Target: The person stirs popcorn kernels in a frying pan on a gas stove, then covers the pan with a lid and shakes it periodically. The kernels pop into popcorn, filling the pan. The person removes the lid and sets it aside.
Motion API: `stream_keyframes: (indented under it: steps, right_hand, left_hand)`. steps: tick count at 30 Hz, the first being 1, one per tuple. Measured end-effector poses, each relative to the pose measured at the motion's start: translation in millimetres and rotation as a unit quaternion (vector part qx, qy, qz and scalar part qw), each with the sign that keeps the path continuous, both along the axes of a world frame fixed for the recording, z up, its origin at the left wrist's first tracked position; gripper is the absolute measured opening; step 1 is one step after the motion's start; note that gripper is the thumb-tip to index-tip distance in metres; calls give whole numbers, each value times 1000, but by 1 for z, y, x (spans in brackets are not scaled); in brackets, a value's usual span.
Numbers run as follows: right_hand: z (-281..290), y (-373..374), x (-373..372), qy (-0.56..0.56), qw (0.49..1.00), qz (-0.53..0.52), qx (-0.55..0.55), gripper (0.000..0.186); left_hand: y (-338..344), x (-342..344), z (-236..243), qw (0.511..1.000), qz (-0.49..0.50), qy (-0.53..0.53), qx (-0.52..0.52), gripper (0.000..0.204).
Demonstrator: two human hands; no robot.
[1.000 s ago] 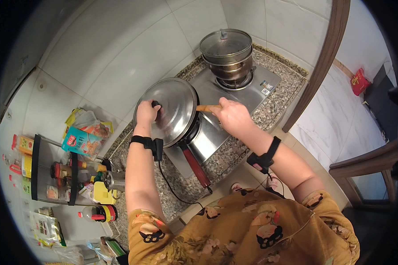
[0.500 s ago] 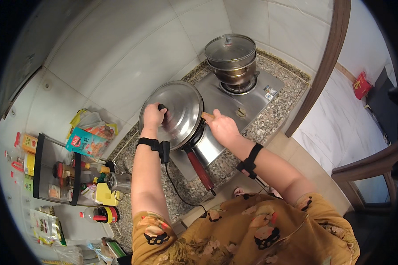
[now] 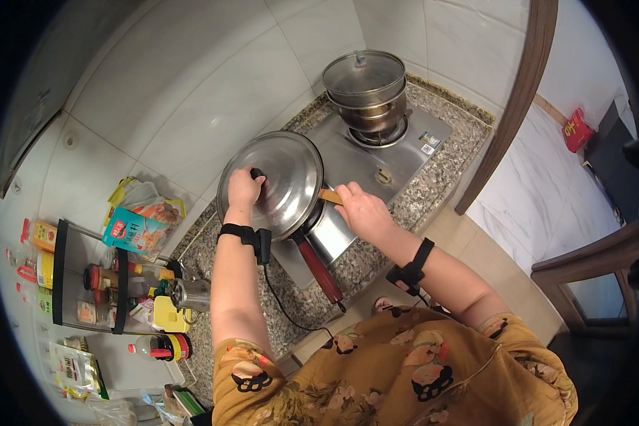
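My left hand (image 3: 243,189) is closed around the black knob (image 3: 256,173) of a round steel lid (image 3: 288,167). The lid covers a pan on the nearer burner; the pan's red-brown handle (image 3: 318,271) points toward me. At the lid's right edge, my right hand (image 3: 364,213) grips a flat wooden handle (image 3: 329,197), probably a spatula's. Its far end is hidden beneath the lid, as is whatever the pan contains.
A steel pot (image 3: 371,110) with a glass lid stands on the far burner of the steel stove (image 3: 369,163). Left of my left arm are a rack (image 3: 92,277) of bottles and jars, a blue pouch (image 3: 131,231) and a metal jug (image 3: 192,293). A tiled wall rises behind.
My right hand has shifted slightly right and toward me, and more of the wooden handle shows. My left hand stays on the lid's knob.
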State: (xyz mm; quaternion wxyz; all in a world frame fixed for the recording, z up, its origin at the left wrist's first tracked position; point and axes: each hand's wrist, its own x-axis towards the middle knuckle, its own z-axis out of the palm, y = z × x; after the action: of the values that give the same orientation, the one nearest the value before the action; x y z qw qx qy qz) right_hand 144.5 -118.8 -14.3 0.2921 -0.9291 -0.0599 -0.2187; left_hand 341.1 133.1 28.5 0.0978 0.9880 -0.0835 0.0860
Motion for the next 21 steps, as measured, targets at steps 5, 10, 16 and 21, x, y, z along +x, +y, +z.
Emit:
stream_keyframes:
  steps: [5, 10, 16, 21]
  right_hand:
    - [18, -10, -43, 28, 986, 2, 164, 30]
    - [-59, 30, -67, 479, 741, 205, 425, 35]
    - [-54, 82, -72, 541, 517, 178, 639, 22]
    - [-39, 71, -64, 486, 621, 157, 595, 25]
  left_hand:
    - [12, 0, 1, 1000, 13, 11, -19, 46]
    - [2, 3, 3, 1000, -2, 15, -21, 48]
    - [2, -6, 11, 999, -43, -13, -28, 48]
    - [14, 3, 1, 998, -63, -10, -25, 47]
